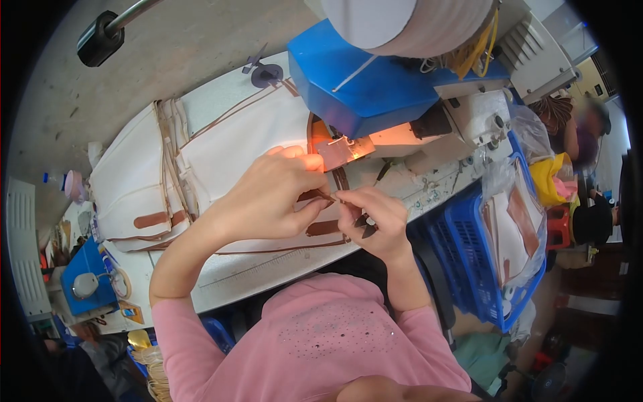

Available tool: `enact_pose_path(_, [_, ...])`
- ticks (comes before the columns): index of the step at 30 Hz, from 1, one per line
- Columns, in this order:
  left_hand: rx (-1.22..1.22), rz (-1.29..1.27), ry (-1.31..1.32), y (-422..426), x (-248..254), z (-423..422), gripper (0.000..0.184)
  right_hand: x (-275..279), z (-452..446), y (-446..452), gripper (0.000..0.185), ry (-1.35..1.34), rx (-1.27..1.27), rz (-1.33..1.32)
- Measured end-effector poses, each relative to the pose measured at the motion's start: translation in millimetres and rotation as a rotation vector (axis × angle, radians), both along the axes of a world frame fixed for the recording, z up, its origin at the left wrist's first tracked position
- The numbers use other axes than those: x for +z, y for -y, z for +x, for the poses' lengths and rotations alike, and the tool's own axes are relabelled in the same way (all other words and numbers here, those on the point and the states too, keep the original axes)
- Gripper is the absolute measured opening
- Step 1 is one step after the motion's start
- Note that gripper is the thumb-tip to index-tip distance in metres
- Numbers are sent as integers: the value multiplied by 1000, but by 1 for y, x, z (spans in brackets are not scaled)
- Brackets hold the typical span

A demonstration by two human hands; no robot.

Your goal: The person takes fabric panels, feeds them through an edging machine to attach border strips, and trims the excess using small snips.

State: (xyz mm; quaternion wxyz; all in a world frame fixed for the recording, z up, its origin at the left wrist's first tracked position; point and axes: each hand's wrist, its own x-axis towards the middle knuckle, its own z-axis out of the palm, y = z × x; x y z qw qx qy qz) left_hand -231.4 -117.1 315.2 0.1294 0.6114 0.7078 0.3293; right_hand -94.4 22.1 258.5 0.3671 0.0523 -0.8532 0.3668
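White fabric panels with brown trim (244, 147) lie across the machine table (268, 271), under and left of my hands. My left hand (278, 191) is over the panel's right end, thumb and fingers pinched on a thin brown strip (323, 195). Close beside it, my right hand (375, 218) pinches at the strip's end and also has small dark snips (365, 226) within its fingers. Just beyond the hands is the lit needle area of a sewing machine (338, 149), below its blue cover (358, 84).
Blue baskets (469, 248) with wrapped pieces stand at the right. More stacked panels (134, 174) lie on the left of the table. A white cylinder (408, 23) is above the machine. Another person (589, 134) is at the far right.
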Motion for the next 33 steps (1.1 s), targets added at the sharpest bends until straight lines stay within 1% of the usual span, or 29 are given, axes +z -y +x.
enact_pose_path(1, [1, -8, 3, 0, 0, 0, 11, 1, -1, 0, 20, -21, -12, 4])
enact_pose_path(4, [0, -21, 3, -1, 1, 1, 11, 3, -2, 1, 30, -38, -17, 124])
enact_pose_path(10, [-39, 23, -7, -2, -3, -1, 8, -3, 0, -2, 28, -22, -43, 331])
enact_pose_path(12, [-49, 63, -19, -3, -8, -2, 8, -2, -2, 1, 28, -34, -28, 163])
enact_pose_path(13, [-51, 40, -14, -3, -6, -2, 8, -2, -4, 2, 28, -39, -19, 80])
enact_pose_path(16, [-54, 9, 7, -3, -1, -3, 9, -3, -6, 4, 30, -63, -39, -3])
enact_pose_path(18, [-62, 34, 35, -4, -3, -4, 9, -1, -8, 0, 29, -76, -9, 91])
enact_pose_path(22, [-31, 8, 6, -6, -3, -2, 13, -2, -5, -8, 25, -74, -5, 323])
enact_pose_path(25, [-46, 15, 8, -6, -4, -3, 12, -3, -4, -5, 21, -88, -85, 448])
enact_pose_path(28, [-63, -2, -7, -6, -4, -4, 10, -8, -7, -2, 23, -112, -47, 263])
enact_pose_path(31, [-49, 3, -13, -7, -4, -4, 11, -4, -10, 6, 21, -114, -47, -4])
enact_pose_path(33, [-37, 22, -12, -8, -7, -5, 14, -1, -10, 1, 23, -90, -3, 42])
